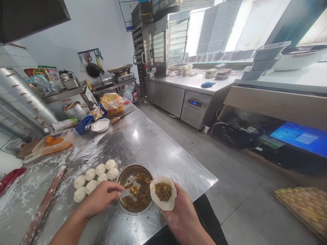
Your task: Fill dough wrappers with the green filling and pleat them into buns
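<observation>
Left hand point(100, 197) and right hand point(182, 214) working over a flour-dusted steel table point(163, 160). The left fingers point(109, 190) are curled around the handle of a small metal spatula point(125, 193), pinched against the thumb, with its blade reaching into a metal bowl point(122, 177) of brown filling point(138, 197). The right hand lies palm up, carrying a round dough wrapper point(163, 192) just right of the bowl and not far above the table. A mound of the filling sits at the centre of the wrapper point(163, 191). The right fingers are mostly hidden behind the wrapper, so whether they are pressing it cannot be told.

Eight dough balls point(95, 178) stand close together on the table, just left of the bowl. A long wooden rolling pin point(43, 204) lies further left, near the table edge. Toward the far end of the table are a clear plastic box of orange food point(52, 143), a white plate point(100, 125), a blue cloth or glove point(84, 124) and a yellow printed bag point(111, 103). On the right, a steel counter point(189, 81) stands beyond the floor, with a steel cabinet oven point(168, 41) at its far end. A yellow tray, possibly of eggs point(304, 211), lies at the near right.
</observation>
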Motion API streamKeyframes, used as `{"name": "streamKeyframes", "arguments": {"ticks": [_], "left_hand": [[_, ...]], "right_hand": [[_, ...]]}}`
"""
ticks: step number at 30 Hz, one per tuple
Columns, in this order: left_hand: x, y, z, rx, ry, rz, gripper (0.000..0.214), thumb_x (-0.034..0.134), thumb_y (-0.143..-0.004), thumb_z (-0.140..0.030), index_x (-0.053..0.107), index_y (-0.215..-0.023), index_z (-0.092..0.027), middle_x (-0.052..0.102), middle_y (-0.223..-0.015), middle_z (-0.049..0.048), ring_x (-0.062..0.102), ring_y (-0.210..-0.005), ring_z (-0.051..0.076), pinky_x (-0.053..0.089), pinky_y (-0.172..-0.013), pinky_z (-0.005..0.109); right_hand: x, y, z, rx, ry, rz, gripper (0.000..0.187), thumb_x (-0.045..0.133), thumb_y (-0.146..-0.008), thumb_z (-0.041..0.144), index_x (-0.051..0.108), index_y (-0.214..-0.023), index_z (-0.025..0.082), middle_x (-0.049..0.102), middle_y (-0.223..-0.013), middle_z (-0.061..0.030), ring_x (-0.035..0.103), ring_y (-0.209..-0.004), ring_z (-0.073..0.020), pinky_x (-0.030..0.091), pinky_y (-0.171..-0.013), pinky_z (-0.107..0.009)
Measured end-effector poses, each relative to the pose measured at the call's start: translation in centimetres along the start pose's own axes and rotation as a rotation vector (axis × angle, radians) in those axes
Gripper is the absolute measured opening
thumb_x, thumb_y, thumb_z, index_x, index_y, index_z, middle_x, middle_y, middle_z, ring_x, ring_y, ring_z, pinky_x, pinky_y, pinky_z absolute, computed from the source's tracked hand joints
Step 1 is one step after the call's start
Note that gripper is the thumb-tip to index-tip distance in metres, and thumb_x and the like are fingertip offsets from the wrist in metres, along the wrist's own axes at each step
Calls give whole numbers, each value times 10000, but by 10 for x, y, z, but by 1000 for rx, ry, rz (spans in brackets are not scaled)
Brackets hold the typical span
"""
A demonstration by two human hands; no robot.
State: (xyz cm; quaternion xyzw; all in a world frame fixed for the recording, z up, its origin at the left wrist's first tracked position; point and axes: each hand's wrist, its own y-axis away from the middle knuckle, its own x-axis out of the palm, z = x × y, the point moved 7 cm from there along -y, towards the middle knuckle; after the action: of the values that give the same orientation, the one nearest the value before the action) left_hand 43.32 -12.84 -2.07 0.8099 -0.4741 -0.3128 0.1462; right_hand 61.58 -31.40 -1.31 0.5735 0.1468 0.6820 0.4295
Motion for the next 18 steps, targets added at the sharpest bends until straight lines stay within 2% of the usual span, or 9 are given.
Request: {"name": "streamKeyframes", "arguments": {"ticks": [7, 12, 18], "left_hand": [[-2, -4, 8, 13, 22, -24, 450, 664, -844, -438, 752, -1167, -138, 589, -735, -21, 421, -566, 90, 310, -543, 247], [0, 0, 9, 28, 4, -36, 492, 681, -854, -475, 744, -1213, -146, 697, -898, 28, 463, -622, 100, 335, -569, 249], [-1, 8, 11, 17, 30, -32, 485, 689, -852, -448, 737, -1207, -122, 674, -853, 22, 423, -595, 85, 290, -546, 242]], "right_hand": [[-3, 0, -1, 1, 27, 3, 250, 554, -958, 233, 753, -855, 122, 785, -813, -114, 757, -812, -250, 630, -683, -326], [-6, -4, -2, 12, 2, 6, 219, 575, -941, 237, 736, -834, 135, 775, -787, -104, 757, -809, -250, 624, -675, -319], [-6, -5, -4, 10, 9, 23, 186, 593, -920, 235, 733, -863, 127, 774, -789, -102, 755, -785, -248, 619, -678, -322]]}}
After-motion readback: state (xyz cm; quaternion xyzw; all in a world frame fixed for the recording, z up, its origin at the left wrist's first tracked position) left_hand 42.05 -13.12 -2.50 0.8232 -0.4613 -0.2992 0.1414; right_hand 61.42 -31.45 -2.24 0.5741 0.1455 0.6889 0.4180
